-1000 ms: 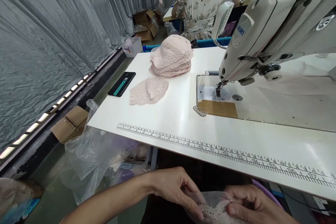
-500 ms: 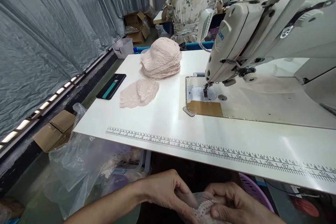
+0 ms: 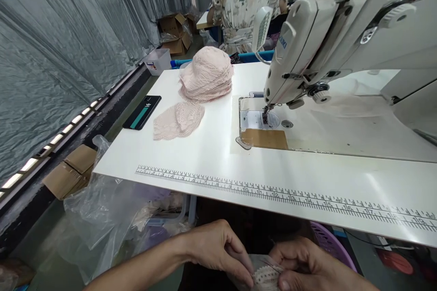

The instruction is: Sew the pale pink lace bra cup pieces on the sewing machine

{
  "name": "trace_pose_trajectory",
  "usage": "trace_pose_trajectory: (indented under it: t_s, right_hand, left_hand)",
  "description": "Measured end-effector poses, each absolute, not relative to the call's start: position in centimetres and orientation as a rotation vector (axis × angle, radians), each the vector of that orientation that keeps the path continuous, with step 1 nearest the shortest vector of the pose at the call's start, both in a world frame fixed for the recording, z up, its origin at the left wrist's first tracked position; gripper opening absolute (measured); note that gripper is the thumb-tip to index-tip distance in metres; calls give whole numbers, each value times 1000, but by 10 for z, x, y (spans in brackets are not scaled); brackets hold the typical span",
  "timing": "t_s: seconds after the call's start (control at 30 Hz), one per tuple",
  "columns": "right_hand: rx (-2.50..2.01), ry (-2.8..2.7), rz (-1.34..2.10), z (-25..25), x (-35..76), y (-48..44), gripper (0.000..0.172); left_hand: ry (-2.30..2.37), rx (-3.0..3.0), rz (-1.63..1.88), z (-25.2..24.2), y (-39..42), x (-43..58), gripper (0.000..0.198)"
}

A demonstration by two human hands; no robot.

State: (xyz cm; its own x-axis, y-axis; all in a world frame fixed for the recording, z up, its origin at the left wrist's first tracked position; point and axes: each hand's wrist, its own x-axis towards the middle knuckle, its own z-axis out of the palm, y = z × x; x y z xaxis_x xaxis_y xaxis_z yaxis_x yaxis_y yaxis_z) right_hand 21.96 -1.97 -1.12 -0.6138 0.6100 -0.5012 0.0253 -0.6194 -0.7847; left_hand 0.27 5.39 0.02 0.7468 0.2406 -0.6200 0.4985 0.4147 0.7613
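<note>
Below the table's front edge, both hands pinch a piece of pale lace fabric (image 3: pixel 268 274) with a scalloped, dotted edge. My left hand (image 3: pixel 223 254) is closed on its left side, fingertips curled down over the sheer part. On the right side, my right hand (image 3: pixel 303 263) grips the lace between thumb and fingers. The lower part of the fabric runs out of the picture. On the table, a single pink lace cup (image 3: pixel 179 120) lies in front of a stack of pink lace cups (image 3: pixel 208 75).
A white sewing machine (image 3: pixel 307 50) stands on the right of the white table (image 3: pixel 205 154), which has a printed ruler (image 3: pixel 273 193) along its front. A phone (image 3: pixel 142 112) lies at the left edge. Plastic bags (image 3: pixel 99 223) and a purple basket (image 3: pixel 332 245) are below. A person (image 3: pixel 246 9) sits beyond.
The lace between my hands has turned slightly, so its dotted edge lies flatter. My hands stay nearly in place, and the whole view has shifted a little.
</note>
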Motion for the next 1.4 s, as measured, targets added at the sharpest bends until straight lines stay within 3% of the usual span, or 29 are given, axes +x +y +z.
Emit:
trace_pose_trajectory:
  t_s: [0.17, 0.47, 0.83, 1.23, 1.4]
  right_hand:
    - [-1265, -1276, 2132, -10, 214, -15, 30]
    - [-1318, -1416, 2080, -13, 210, -9, 36]
    - [-1277, -1245, 2150, -18, 221, -7, 33]
    - [-1298, -1352, 2111, -42, 230, -16, 34]
    - [-1315, -1376, 2081, -48, 232, -18, 34]
  left_hand:
    - [749, 1234, -199, 0, 53, 5, 46]
    - [774, 1368, -193, 3, 55, 1, 27]
    - [654, 1277, -179, -7, 57, -19, 58]
    - [562, 1247, -173, -9, 60, -23, 24]
    - [540, 1239, -158, -16, 58, -25, 25]
